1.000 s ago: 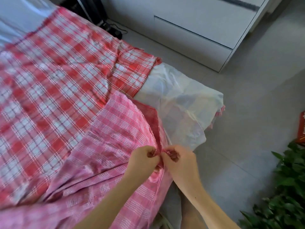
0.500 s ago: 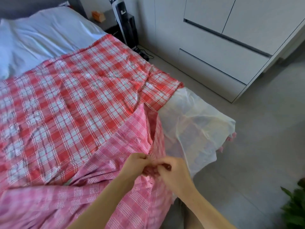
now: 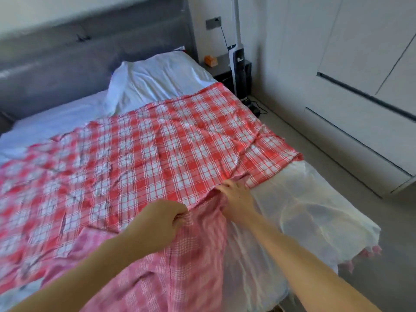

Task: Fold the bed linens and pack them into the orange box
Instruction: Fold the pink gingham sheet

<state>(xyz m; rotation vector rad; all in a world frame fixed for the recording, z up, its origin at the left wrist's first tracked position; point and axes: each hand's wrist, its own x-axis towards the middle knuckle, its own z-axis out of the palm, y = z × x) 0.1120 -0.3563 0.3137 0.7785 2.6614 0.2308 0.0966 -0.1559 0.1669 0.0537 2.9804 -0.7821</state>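
A red and white checked sheet (image 3: 144, 154) lies spread over the bed. Its near corner is turned over, showing the paler pink underside (image 3: 184, 266). My left hand (image 3: 157, 224) grips the folded edge of that sheet in a fist. My right hand (image 3: 236, 199) holds the same edge a little farther out, fingers tucked under the cloth. A sheer white sheet (image 3: 304, 210) hangs over the bed's foot corner at the right. The orange box is not in view.
A white pillow (image 3: 157, 79) lies against the grey headboard (image 3: 90, 64). At the bed's far right stand a dark nightstand (image 3: 225, 68) and an upright vacuum (image 3: 236, 52) with a cable on the floor. White wardrobe drawers (image 3: 360, 122) line the right wall.
Both hands have moved away from me and up the bed with the sheet's edge, and have come apart. The view has lifted towards the headboard.
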